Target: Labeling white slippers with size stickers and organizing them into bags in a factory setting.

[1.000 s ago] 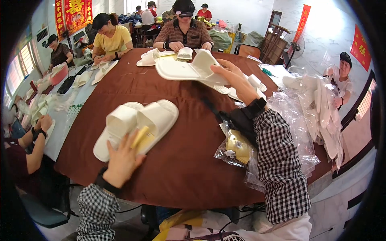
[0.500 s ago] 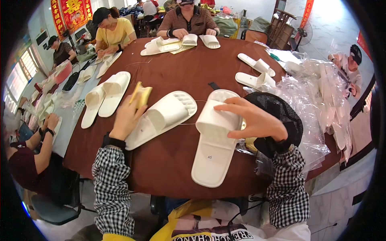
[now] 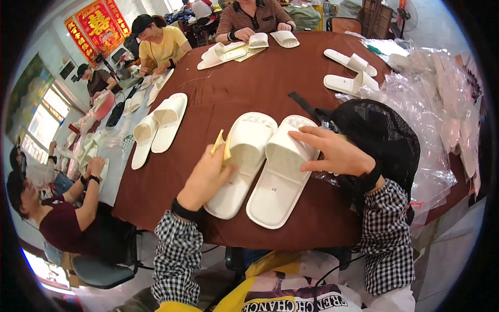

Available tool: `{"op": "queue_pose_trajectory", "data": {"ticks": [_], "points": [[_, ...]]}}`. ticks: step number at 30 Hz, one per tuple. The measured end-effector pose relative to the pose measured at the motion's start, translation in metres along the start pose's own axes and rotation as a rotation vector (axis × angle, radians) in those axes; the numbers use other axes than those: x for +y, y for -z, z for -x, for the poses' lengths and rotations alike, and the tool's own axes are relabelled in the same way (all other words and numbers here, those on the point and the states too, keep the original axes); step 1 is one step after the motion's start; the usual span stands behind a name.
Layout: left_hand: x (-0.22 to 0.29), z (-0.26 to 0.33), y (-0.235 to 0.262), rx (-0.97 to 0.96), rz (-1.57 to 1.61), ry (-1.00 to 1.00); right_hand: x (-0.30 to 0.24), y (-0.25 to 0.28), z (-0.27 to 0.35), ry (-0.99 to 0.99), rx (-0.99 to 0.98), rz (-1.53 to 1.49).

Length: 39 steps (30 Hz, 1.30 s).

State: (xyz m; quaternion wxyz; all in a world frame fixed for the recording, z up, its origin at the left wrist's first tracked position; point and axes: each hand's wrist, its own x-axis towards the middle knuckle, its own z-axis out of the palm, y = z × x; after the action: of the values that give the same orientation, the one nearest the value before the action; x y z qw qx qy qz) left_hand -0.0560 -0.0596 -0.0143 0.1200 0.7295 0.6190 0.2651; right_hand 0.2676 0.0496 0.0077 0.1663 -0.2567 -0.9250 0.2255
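Observation:
Two white slippers lie side by side in front of me, the left slipper (image 3: 252, 136) and the right slipper (image 3: 275, 192), both soles up-facing with toes pointing away. My left hand (image 3: 206, 176) is closed around a folded yellow sheet (image 3: 220, 144) and hovers over the left slipper's edge, hiding part of its insole. My right hand (image 3: 337, 152) has its fingers stretched apart. Its fingertips rest on or just over the right side of the right slipper's strap; firm contact cannot be made out.
Slipper pairs lie farther left (image 3: 160, 125) and at the far right (image 3: 353, 82) of the brown table (image 3: 234, 99). A black mesh cap (image 3: 377, 130) and clear plastic bags (image 3: 421, 114) crowd the right side. Several people work around the tables, one opposite me (image 3: 254, 21).
The left slipper has shifted right and turned straighter, now touching or nearly touching the right one. My left hand has moved right with the yellow sheet. My right hand stays by the right slipper's strap.

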Motion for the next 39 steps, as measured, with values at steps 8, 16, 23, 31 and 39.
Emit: {"op": "queue_pose_trajectory", "data": {"ticks": [8, 16, 23, 31, 39], "points": [[0.02, -0.015, 0.054, -0.161, 0.306, 0.325, 0.01, 0.009, 0.009, -0.034, 0.213, 0.103], [-0.001, -0.067, 0.025, -0.245, -0.067, -0.223, -0.002, 0.002, 0.003, -0.069, 0.176, 0.013], [0.011, -0.068, -0.029, 0.058, -0.027, -0.108, -0.004, -0.003, 0.006, 0.053, 0.201, 0.07], [0.021, -0.055, -0.037, 0.163, -0.193, 0.029, -0.001, -0.002, 0.006, 0.098, 0.201, 0.066], [0.021, -0.051, -0.036, 0.158, -0.14, -0.008, -0.001, 0.001, 0.007, 0.054, 0.194, 0.112]]}}
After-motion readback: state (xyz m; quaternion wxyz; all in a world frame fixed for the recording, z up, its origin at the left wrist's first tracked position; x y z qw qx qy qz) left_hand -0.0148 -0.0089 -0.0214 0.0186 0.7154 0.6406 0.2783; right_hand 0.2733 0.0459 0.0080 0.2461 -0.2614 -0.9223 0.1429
